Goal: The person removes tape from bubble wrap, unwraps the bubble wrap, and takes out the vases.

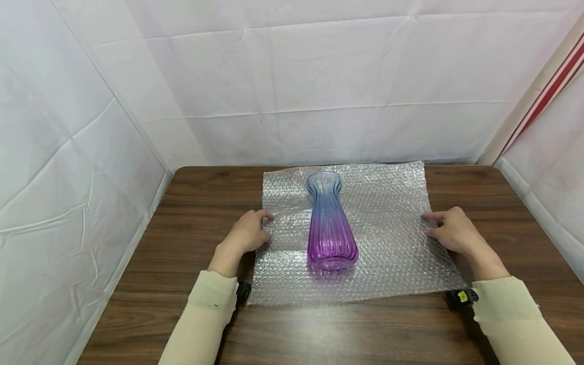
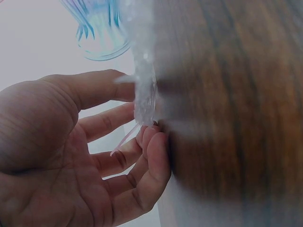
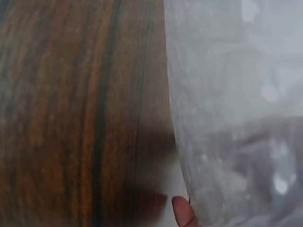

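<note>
Left hand [image 1: 245, 232] has fingers partly curled, thumb and fingertips pinching the bubble wrap's [image 1: 392, 243] left edge. Ribbed glass vase [image 1: 331, 228] lies on the wrap, mouth toward the surface's [image 1: 173, 243] far edge. Right hand [image 1: 453, 230]: thumb and forefinger apart at the wrap's right edge; grip undeterminable, mostly cut off in the right wrist view. Black wrist device [image 1: 462, 297]: yellow patch unreadable.

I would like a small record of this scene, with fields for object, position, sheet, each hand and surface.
object: ribbed vase, blue at the mouth, purple at the base
position: lying on its side, mouth end farther away
sheet: bubble wrap, spread under the vase
left hand: touching the bubble wrap's left edge
right hand: at the bubble wrap's right edge
surface: brown wood-grain table
</note>
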`<state>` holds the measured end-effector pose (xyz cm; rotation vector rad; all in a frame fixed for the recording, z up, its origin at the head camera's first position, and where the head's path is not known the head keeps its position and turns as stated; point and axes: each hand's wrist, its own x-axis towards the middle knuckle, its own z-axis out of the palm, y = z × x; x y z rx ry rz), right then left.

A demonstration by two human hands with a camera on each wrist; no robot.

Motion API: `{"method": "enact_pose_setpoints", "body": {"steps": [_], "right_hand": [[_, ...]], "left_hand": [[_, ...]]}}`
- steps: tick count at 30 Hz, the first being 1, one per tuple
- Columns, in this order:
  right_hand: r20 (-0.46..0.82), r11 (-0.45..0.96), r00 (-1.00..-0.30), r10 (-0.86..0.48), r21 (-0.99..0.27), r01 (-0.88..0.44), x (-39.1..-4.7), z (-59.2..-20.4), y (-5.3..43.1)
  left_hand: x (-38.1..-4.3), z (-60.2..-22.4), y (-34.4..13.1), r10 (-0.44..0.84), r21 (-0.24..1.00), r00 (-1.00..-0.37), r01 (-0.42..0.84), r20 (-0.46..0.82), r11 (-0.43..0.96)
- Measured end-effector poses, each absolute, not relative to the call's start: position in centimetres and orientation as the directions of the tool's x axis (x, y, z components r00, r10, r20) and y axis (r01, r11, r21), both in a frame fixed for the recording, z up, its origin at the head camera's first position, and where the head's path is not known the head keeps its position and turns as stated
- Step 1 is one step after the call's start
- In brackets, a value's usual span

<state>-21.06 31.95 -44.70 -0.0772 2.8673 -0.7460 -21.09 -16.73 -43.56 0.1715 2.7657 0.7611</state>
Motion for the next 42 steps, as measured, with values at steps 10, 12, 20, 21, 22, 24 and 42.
{"method": "enact_pose_setpoints", "body": {"steps": [10, 12, 20, 21, 22, 24, 42], "right_hand": [[-0.192, 0.895, -0.979, -0.061, -0.444, 0.032, -21.0, -44.5, 31.7], [-0.205, 0.897, -0.977, -0.054, -0.441, 0.043, -21.0, -44.5, 31.7], [-0.213, 0.896, -0.975, -0.057, -0.441, 0.044, -21.0, -44.4, 31.6], [-0.211, 0.896, -0.976, -0.059, -0.442, 0.042, -20.9, -44.4, 31.6], [-0.210, 0.895, -0.976, -0.061, -0.444, 0.039, -20.9, -44.4, 31.7], [-0.206, 0.895, -0.976, -0.069, -0.446, 0.031, -20.9, -44.4, 31.7], [-0.223, 0.869, -0.954, -0.201, -0.490, -0.069, -20.2, -43.1, 33.1]], "left_hand": [[-21.2, -43.7, -16.8, 0.180, 0.520, -0.957, 0.037, -0.227, 0.853], [-21.2, -43.7, -16.8, 0.178, 0.520, -0.957, 0.035, -0.227, 0.853], [-21.2, -43.7, -16.8, 0.172, 0.523, -0.957, 0.026, -0.234, 0.852], [-21.2, -43.7, -16.8, 0.172, 0.523, -0.957, 0.026, -0.234, 0.852], [-21.2, -43.7, -16.8, 0.173, 0.522, -0.957, 0.026, -0.233, 0.852], [-21.2, -43.7, -16.8, 0.174, 0.521, -0.956, 0.027, -0.235, 0.853], [-20.8, -43.4, -16.8, 0.179, 0.474, -0.957, 0.053, -0.226, 0.879]]}}
